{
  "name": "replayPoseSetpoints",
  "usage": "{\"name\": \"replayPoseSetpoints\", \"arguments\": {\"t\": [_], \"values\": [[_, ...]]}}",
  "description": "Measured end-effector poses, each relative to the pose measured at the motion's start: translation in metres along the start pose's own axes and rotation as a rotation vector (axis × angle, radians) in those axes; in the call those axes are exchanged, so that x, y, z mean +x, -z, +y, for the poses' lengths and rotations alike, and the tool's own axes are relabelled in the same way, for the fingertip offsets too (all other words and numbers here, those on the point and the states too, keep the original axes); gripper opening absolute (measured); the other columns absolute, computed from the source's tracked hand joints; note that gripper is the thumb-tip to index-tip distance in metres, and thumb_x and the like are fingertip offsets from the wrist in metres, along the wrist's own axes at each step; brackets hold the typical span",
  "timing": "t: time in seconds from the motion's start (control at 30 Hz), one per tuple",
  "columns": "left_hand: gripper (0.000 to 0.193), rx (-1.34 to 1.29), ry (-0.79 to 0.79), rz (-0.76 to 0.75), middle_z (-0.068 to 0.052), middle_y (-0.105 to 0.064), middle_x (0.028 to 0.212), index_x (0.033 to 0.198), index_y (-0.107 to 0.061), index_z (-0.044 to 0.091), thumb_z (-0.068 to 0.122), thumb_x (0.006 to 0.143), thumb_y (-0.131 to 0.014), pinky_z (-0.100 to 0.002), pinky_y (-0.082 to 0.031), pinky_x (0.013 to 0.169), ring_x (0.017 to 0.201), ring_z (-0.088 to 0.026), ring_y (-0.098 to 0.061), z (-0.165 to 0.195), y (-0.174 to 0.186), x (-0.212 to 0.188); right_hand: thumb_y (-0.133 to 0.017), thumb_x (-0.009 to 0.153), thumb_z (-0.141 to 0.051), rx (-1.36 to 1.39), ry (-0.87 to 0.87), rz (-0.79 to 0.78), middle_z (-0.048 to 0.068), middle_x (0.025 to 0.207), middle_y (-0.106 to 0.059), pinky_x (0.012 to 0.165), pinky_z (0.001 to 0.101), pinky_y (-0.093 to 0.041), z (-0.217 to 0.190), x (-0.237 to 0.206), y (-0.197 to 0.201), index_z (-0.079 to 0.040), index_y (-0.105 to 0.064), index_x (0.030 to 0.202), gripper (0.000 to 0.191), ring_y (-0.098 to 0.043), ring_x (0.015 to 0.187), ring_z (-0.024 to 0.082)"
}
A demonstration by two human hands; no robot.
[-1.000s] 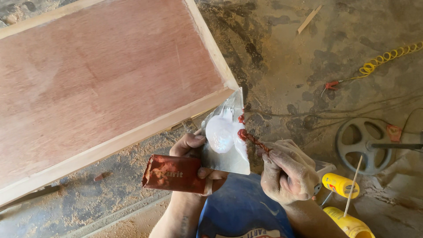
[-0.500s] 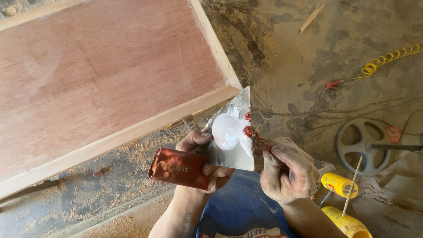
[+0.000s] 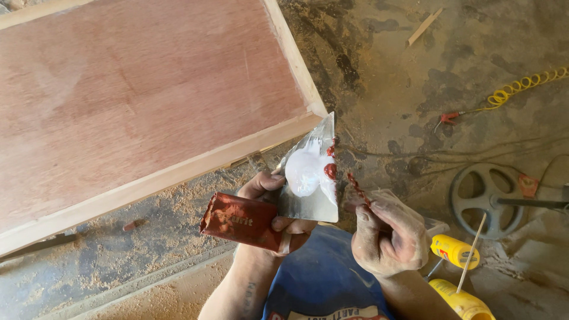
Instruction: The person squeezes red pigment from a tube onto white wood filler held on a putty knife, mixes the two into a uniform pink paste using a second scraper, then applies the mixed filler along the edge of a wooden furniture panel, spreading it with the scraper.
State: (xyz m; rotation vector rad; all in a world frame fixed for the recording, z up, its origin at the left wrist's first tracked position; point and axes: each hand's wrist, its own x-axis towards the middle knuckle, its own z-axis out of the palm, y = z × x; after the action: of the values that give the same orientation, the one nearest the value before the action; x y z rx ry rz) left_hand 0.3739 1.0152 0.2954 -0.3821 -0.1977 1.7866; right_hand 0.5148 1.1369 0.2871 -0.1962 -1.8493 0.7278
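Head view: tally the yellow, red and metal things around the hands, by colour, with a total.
Yellow: 3, two bottles and a coiled hose.
Red: 2, block in left hand, nozzle.
Metal: 2, scraper blade, wheel.
Total: 7

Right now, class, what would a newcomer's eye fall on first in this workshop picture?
The big reddish wooden panel fills the upper left. Below its corner, the left hand holds a metal scraper bearing white and red paste; the dusty right hand holds a red-tipped stick beside it.

Bright, warm daylight throughout; sharp focus, soft shadows, slight glare on the metal blade.
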Motion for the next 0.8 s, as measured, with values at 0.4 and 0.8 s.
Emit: {"name": "replayPoseSetpoints", "arguments": {"t": [0.4, 0.8], "values": [[0.041, -0.032, 0.031, 0.003, -0.021, -0.073, 0.109, 0.126, -0.058, -0.002, 0.013, 0.090, -0.048, -0.024, -0.043, 0.043, 0.046, -0.016, -0.057, 0.002, 0.007, 0.000, -0.070, 0.097, 0.006, -0.017, -0.007, -0.143, 0.021, 0.096, -0.071, 0.071, 0.0343, -0.064, -0.005, -0.005, 0.002, 0.005, -0.055, 0.114, 0.023, -0.076, 0.082, 0.027], [0.037, -0.029, 0.030, -0.025, -0.019, -0.073, 0.101, 0.122, -0.059, -0.003, 0.014, 0.090, -0.049, -0.026, -0.040, 0.041, 0.045, -0.019, -0.057, -0.007, 0.014, 0.004, -0.067, 0.104, 0.008, 0.062, -0.371, 0.018, 0.017, 0.106, -0.070, 0.075, 0.0220, -0.058, -0.011, -0.018, 0.010, 0.006, -0.055, 0.118, 0.018, -0.072, 0.086, 0.017]]}}
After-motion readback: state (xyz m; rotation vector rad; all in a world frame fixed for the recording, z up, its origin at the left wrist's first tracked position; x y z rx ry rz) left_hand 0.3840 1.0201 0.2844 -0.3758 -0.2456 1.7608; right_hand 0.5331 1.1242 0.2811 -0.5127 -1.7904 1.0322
